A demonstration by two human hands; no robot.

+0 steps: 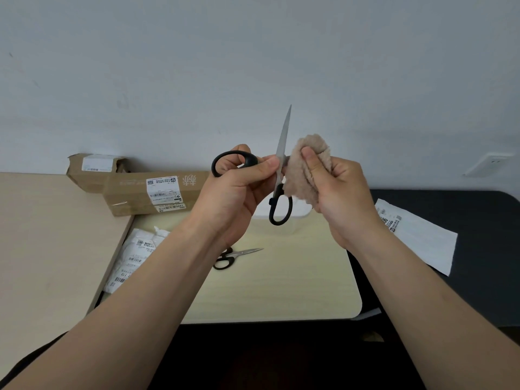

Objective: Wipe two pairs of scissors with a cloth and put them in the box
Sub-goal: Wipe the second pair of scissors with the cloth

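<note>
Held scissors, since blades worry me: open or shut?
Open: held scissors show one blade up, the other into the cloth, loops apart.

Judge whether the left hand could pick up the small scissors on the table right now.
Probably not yet: the left hand grips the large scissors. The small scissors lie uncovered on the table.

A long cardboard parcel [135, 197] and a shorter one [84, 173] touching behind it lie back left, both white-labelled. A crumpled white mailer bag [132, 257] lies nearer. A flat white mailer [419, 237] rests on the dark surface [478, 220]. A socket [489, 163] sits on the grey wall.
</note>
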